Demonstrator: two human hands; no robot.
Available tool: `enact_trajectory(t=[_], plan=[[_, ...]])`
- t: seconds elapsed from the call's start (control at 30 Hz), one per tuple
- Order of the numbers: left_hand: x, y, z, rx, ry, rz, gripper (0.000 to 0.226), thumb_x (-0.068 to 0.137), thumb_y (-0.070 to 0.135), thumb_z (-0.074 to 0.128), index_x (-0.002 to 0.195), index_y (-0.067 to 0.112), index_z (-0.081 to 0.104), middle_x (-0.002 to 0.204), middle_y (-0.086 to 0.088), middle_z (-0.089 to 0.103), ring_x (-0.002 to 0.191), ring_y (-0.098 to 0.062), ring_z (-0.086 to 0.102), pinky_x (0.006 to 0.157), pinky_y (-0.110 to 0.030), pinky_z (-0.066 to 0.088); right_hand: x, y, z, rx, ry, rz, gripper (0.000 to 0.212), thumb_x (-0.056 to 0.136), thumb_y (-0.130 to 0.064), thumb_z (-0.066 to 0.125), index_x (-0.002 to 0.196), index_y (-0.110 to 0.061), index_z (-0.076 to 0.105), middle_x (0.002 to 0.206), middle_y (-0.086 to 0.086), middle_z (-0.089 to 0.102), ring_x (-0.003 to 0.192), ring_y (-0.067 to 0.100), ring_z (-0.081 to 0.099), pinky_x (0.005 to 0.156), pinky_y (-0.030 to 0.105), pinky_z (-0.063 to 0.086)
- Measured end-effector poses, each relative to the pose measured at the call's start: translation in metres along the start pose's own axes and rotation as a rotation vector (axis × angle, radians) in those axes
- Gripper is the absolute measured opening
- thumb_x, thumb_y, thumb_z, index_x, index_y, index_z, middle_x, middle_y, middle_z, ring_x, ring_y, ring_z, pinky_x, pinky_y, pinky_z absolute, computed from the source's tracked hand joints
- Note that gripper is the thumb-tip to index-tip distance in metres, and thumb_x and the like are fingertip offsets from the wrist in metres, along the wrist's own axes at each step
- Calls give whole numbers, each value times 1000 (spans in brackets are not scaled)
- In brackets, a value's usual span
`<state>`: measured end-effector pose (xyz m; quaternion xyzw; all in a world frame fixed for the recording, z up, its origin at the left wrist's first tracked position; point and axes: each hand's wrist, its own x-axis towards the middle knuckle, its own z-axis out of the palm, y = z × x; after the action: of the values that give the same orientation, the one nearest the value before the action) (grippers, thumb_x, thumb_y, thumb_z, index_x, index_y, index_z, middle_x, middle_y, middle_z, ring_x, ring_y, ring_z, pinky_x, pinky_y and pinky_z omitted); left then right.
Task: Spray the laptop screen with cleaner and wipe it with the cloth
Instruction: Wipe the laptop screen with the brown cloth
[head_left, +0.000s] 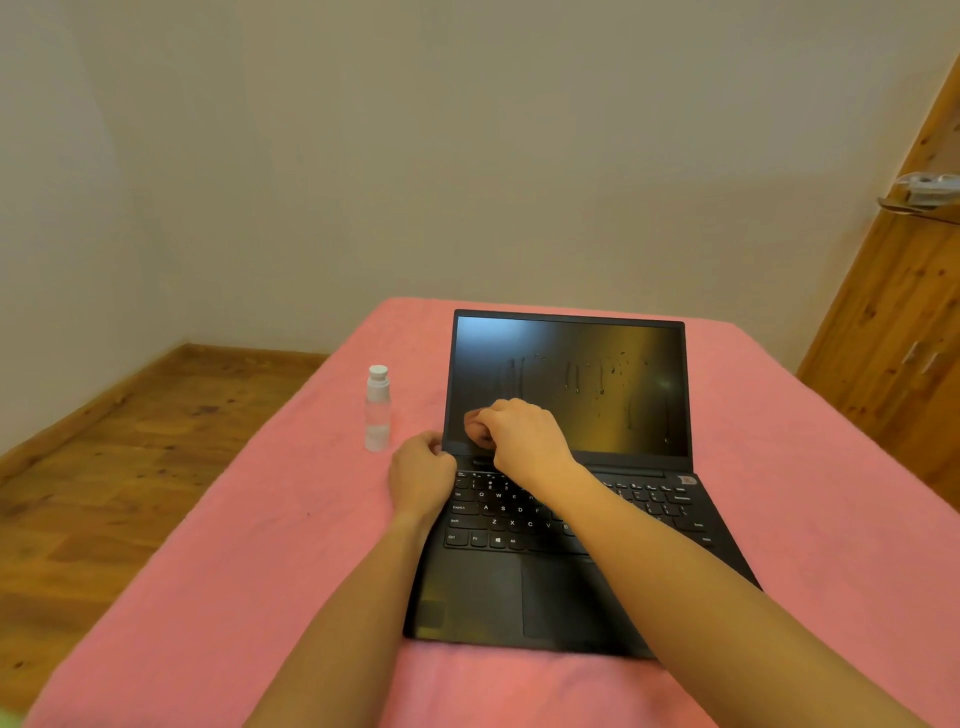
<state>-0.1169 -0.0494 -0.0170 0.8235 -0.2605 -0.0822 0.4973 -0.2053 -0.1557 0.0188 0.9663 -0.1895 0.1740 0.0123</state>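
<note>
Right grip (511, 431) bunches cloth (475, 427) on screen (571, 384); left grip (422, 473) clutches laptop corner | bottle (377, 408) stands beside

We see a table with a pink cloth (779, 467) over it. A black laptop (483, 597) sits open on the cloth. A small clear bottle (377, 410) with a white cap stands just left of it.

Right hand (519, 431) pressing cloth (475, 428) on wet laptop screen (597, 384)
</note>
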Motion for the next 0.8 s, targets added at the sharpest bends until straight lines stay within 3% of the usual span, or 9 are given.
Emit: enact_trajectory(t=[0.23,0.37,0.4,0.5,0.57,0.67,0.8], plan=[[-1,-1,-1,-5,-9,18,27,74,3,50,87,12,71,81,-9,72,83,-32,64,72,-36,48,-1,-1,-5,12,-105,22,25,70,-6,61,65,-26,49,70,-5,52,67,18,52,61,28,38],[-1,-1,-1,-12,-9,17,27,73,3,51,86,13,72,80,-8,72,82,-31,64,72,-36,49,4,2,-11,105,-148,53,33,72,-8,60,57,-31,41,60,-11,47,64,17,53,52,22,34],[-1,-1,-1,-14,-8,18,27,73,3,51,86,14,72,80,-7,72,82,-31,65,73,-37,50,7,3,-14,126,-144,60,32,72,-8,59,57,-30,42,62,-11,50,66,19,55,53,23,38],[0,-2,0,-25,-4,9,25,75,7,54,89,15,73,81,-5,73,82,-28,66,74,-36,51,19,8,-32,130,8,77,21,73,-7,59,70,-28,58,83,-1,70,78,24,64,67,33,51],[0,-2,0,-23,3,0,24,76,7,54,89,15,73,82,-3,73,83,-28,66,73,-34,50,32,14,-45,98,153,99,22,75,-2,57,75,-24,58,87,4,67,80,29,62,65,34,46],[1,-3,0,-16,-4,4,27,75,6,52,90,15,72,83,-3,73,84,-28,66,74,-34,50,51,23,-63,91,288,107,25,80,7,50,82,-16,59,92,9,64,81,30,58,67,40,49],[2,-5,0,-18,-6,4,27,75,5,51,89,15,71,82,-3,73,85,-29,66,74,-35,50,70,34,-73,30,310,88,21,86,4,48,91,-11,62,93,12,63,81,30,58,66,36,46]])
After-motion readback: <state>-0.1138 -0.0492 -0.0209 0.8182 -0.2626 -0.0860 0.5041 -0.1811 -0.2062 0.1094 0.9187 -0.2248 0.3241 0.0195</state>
